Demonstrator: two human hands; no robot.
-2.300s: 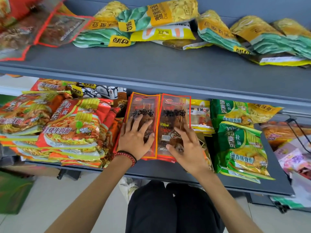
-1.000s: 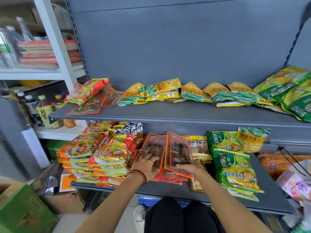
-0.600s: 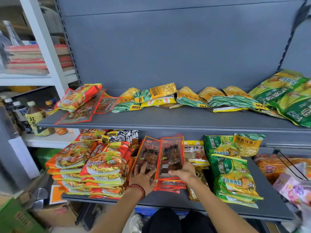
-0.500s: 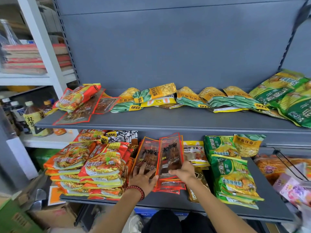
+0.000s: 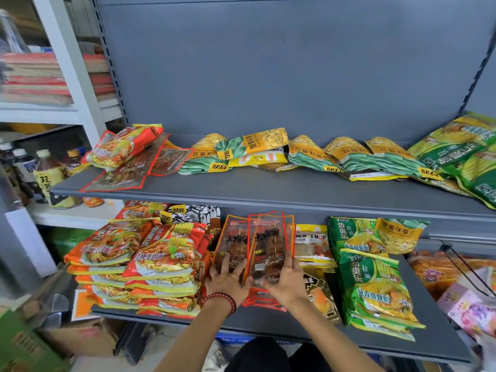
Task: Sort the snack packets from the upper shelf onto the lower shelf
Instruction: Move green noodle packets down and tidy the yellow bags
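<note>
**Both hands on the skewer packets, lower shelf**

The left hand (image 5: 228, 281) lies flat with its fingers spread wide, pressing on the lower half of the left skewer packet (image 5: 233, 241). The right hand (image 5: 285, 284) holds the right skewer packet (image 5: 269, 238) by its lower right part, fingers running up the edge and thumb across the front. How tightly it grips cannot be told.

Both packets are clear with red-orange borders and show dark skewered pieces and black lettering. They stand side by side, tilted back, on a small pile of like packets in the middle of the lower shelf (image 5: 268, 322). The right one is blurred at its top.

Just left of the skewer packets sit stacked red noodle packs (image 5: 161, 256). Just right of them is a yellow packet (image 5: 312, 242), and farther right are green noodle packs (image 5: 373, 285). Above them, on the upper shelf (image 5: 268, 189), lie yellow-and-green bean packets (image 5: 308, 154), with more red-edged packets (image 5: 128, 173) up to the left. A red beaded bracelet (image 5: 222, 298) circles the left wrist.
</note>
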